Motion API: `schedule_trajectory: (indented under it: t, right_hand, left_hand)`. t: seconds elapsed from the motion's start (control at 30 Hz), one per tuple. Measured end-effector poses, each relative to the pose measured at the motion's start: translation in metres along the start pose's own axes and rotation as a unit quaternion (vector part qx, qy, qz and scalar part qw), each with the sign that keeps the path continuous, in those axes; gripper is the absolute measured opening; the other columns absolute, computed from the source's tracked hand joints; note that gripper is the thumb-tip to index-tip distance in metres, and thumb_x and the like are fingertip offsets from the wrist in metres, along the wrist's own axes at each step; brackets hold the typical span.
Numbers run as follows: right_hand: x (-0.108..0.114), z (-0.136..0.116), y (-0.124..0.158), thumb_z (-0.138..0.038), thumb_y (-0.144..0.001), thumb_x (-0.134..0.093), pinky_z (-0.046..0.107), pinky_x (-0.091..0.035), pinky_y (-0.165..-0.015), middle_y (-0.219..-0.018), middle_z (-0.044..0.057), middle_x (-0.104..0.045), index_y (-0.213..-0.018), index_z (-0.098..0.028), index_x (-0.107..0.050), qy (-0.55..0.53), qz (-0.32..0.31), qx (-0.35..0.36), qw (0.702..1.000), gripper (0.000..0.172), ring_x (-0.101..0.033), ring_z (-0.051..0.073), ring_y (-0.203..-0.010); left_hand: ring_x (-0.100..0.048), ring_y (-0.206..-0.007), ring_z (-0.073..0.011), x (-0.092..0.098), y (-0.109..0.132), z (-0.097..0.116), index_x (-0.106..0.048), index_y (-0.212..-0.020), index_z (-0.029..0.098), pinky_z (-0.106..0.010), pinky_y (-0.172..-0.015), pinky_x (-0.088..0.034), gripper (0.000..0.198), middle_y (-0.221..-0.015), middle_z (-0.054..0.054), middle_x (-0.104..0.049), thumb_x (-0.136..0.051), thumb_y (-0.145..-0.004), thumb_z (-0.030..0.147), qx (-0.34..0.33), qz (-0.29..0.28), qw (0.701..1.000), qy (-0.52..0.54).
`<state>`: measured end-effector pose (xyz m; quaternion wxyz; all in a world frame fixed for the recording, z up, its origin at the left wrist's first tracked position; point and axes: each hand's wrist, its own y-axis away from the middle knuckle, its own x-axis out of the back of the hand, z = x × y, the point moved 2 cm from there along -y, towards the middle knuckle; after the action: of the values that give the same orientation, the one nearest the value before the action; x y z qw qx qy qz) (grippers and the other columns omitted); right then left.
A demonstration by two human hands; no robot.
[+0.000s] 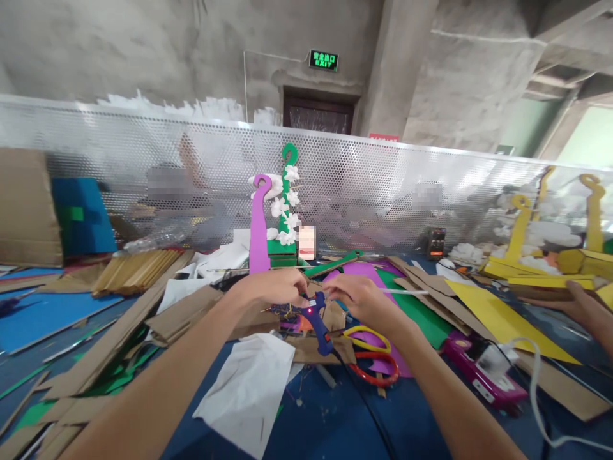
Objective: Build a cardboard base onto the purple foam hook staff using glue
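My left hand point(283, 285) is closed at the top of a blue hot glue gun point(317, 326), which has a small red light lit. The gun's nozzle points left, its handle slants down toward me, and a black cord runs from the handle's end. My right hand point(353, 295) is pinched close behind the gun, with a thin whitish glue stick point(405, 292) reaching out to the right of it. Below the gun lie a cardboard piece point(323, 351) and scissors with red and yellow handles point(378, 370). Their blades are hidden.
Ahead stand a purple hooked piece point(259, 230) and a green hooked piece point(289, 155) with white flowers. Cardboard strips point(112, 332) cover the left. At right are a magenta power strip point(483, 377), a yellow sheet point(507, 319), and another person's hand point(582, 306) at a yellow piece.
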<state>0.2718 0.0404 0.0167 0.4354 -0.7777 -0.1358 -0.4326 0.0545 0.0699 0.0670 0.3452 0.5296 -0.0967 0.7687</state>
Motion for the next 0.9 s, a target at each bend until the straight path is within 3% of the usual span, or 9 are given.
schedule_trajectory:
  t: [0.17,0.33,0.43,0.53,0.6,0.67,0.77,0.9]
  right_hand:
    - [-0.002,-0.001,0.0,-0.018,-0.106,-0.046,0.032,-0.049,-0.087,-0.103,0.004,-0.074,-0.112,-0.023,-0.066,0.032,-0.014,0.065,0.997,0.021,-0.066,0.018,-0.096]
    - [-0.003,-0.001,-0.001,-0.023,-0.108,-0.046,0.032,-0.046,-0.089,-0.104,0.005,-0.074,-0.114,-0.021,-0.067,0.068,0.008,0.056,0.996,0.022,-0.065,0.019,-0.095]
    - [-0.001,-0.005,-0.001,-0.027,-0.106,-0.051,0.036,-0.042,-0.097,-0.112,0.006,-0.073,-0.117,-0.021,-0.066,0.095,0.023,0.046,0.994,0.02,-0.064,0.021,-0.106]
    - [0.006,-0.019,0.0,-0.032,-0.104,-0.055,0.036,-0.041,-0.095,-0.105,0.006,-0.073,-0.104,-0.02,-0.069,0.085,0.03,0.048,0.995,0.019,-0.062,0.022,-0.103]
    - [0.009,-0.029,0.0,-0.035,-0.104,-0.054,0.031,-0.041,-0.074,-0.078,0.002,-0.069,-0.081,-0.019,-0.067,0.052,-0.013,0.024,0.998,0.031,-0.058,0.017,-0.076]
    - [0.008,-0.036,0.001,-0.041,-0.102,-0.055,0.03,-0.032,-0.06,-0.062,-0.001,-0.061,-0.066,-0.019,-0.061,0.015,-0.07,-0.038,0.997,0.043,-0.048,0.012,-0.059]
    - [0.001,-0.036,-0.001,-0.05,-0.096,-0.062,0.029,-0.028,-0.057,-0.062,0.0,-0.061,-0.063,-0.018,-0.058,-0.031,-0.08,-0.128,0.988,0.046,-0.047,0.012,-0.058]
    - [-0.016,-0.032,-0.005,-0.052,-0.093,-0.064,0.028,-0.035,-0.058,-0.072,0.004,-0.066,-0.074,-0.018,-0.064,-0.153,-0.074,-0.198,0.965,0.04,-0.054,0.015,-0.064]
  left_hand:
    - [-0.067,-0.087,-0.0243,-0.001,-0.004,-0.006,-0.076,-0.104,0.017,-0.031,-0.071,-0.044,0.034,-0.101,-0.007,-0.077,-0.067,-0.078,0.038,-0.017,-0.003,1.0,0.02]
    - [-0.065,-0.089,-0.0243,-0.001,-0.008,-0.016,-0.076,-0.097,0.018,-0.03,-0.071,-0.043,0.03,-0.099,-0.006,-0.076,-0.067,-0.077,0.039,-0.019,0.017,0.999,0.047]
    - [-0.064,-0.085,-0.0233,-0.002,-0.009,-0.02,-0.076,-0.097,0.018,-0.03,-0.07,-0.042,0.031,-0.095,-0.005,-0.075,-0.067,-0.077,0.04,-0.019,0.02,0.998,0.064]
    - [-0.064,-0.083,-0.0225,-0.001,-0.009,-0.022,-0.075,-0.099,0.017,-0.03,-0.069,-0.042,0.034,-0.094,-0.005,-0.075,-0.069,-0.077,0.042,-0.027,0.021,0.997,0.072]
    - [-0.064,-0.083,-0.0219,0.001,-0.008,-0.024,-0.076,-0.101,0.018,-0.029,-0.07,-0.043,0.034,-0.094,-0.005,-0.075,-0.069,-0.077,0.042,-0.031,0.027,0.997,0.07]
    - [-0.064,-0.084,-0.0214,0.004,-0.006,-0.023,-0.076,-0.102,0.018,-0.029,-0.071,-0.043,0.034,-0.094,-0.004,-0.075,-0.069,-0.077,0.041,-0.037,0.033,0.996,0.073]
    - [-0.063,-0.084,-0.0212,0.009,-0.002,-0.02,-0.076,-0.103,0.017,-0.029,-0.073,-0.044,0.037,-0.096,-0.005,-0.074,-0.07,-0.077,0.043,-0.047,0.046,0.995,0.079]
    - [-0.064,-0.086,-0.0216,0.016,0.006,-0.01,-0.075,-0.108,0.017,-0.031,-0.073,-0.045,0.039,-0.101,-0.007,-0.075,-0.068,-0.079,0.042,-0.043,0.06,0.994,0.081]
